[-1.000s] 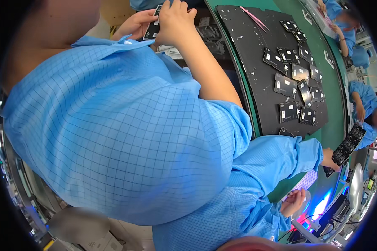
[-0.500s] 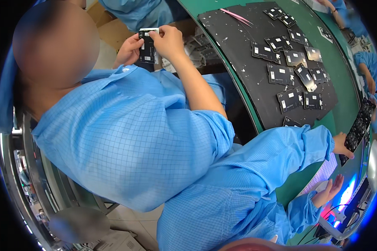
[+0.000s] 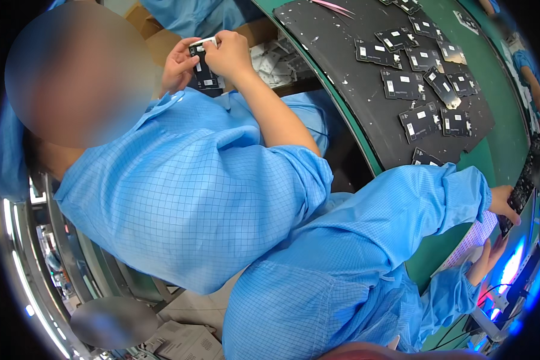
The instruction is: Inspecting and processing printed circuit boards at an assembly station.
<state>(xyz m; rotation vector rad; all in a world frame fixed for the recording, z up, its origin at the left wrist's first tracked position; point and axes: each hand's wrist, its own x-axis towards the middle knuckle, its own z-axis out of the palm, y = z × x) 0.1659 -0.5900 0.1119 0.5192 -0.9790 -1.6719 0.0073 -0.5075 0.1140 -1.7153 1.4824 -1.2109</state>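
My left hand (image 3: 504, 203) grips the near part of a long black panel (image 3: 520, 195) with a speckled, uneven surface, held tilted at the right edge of the view. The fingers of my right hand (image 3: 487, 259) are stretched out just below the panel's lower end; I cannot tell whether they touch it. Under my wrists, on the green table, lies a pale purple sheet (image 3: 475, 237) with rows of small marks. Glare and the fisheye rim blur the panel's far end.
A co-worker (image 3: 198, 186) on my left holds a small black plate (image 3: 207, 72). Several similar labelled plates (image 3: 402, 84) lie on a black mat (image 3: 348, 78), with pink tweezers (image 3: 335, 7). A bright blue light (image 3: 511, 270) and cables stand at the right. A box (image 3: 186, 343) sits low down.
My view has shifted slightly. My right hand has moved up toward the panel's lower end. My left hand still grips the panel. The co-worker still handles the small plate.
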